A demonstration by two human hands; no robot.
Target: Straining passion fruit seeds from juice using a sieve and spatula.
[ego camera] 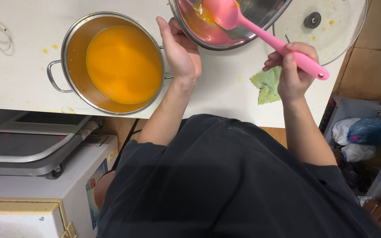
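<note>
My left hand (pixel 179 50) grips the near rim of a tilted steel mixing bowl (pixel 261 13) at the top centre. My right hand (pixel 294 70) is closed around the handle of a pink silicone ladle (pixel 243 22), whose scoop rests inside the bowl among orange residue. A steel pot (pixel 69 48) with side handles stands on the white counter to the left, holding smooth orange liquid (pixel 124 64). The bowl's rim sits just right of the pot.
A glass pot lid (pixel 331 26) lies at the counter's top right. A crumpled green cloth (pixel 267 86) lies near my right wrist. Orange splashes dot the white counter (pixel 23 75). A folded cart and boxes stand below left; a bin with bags (pixel 360 132) stands at the right.
</note>
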